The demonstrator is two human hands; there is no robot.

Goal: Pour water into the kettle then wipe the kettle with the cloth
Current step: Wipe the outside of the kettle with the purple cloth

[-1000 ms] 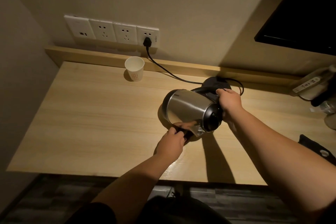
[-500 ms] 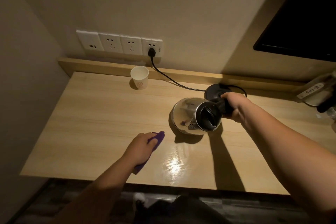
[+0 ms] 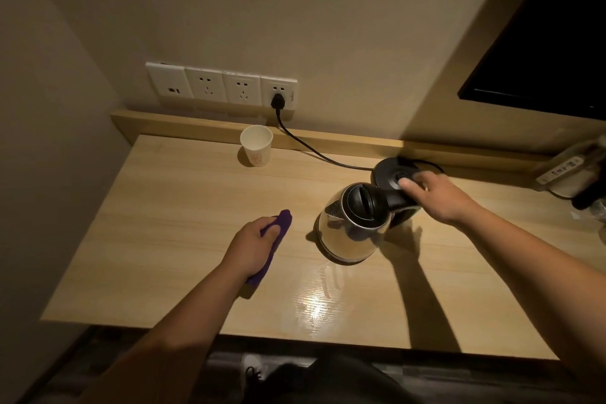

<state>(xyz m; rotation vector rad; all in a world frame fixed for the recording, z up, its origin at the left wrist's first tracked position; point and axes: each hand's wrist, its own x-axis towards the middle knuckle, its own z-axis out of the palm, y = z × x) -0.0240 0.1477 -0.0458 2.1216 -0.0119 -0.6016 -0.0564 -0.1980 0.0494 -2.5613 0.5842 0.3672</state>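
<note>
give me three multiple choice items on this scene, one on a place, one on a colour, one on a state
1. Where does the kettle stand?
A. on its base
B. on the desk in front of the base
C. on the floor

2. What colour is the cloth?
A. purple
B. white
C. green

3. How is the kettle's lid?
A. open
B. off, beside the cup
C. closed

Key:
1 B: it stands on the desk with the base bare behind it.
2 A: the cloth in the left hand is purple.
3 C: the black lid lies flat on top while the right hand holds the handle.
</note>
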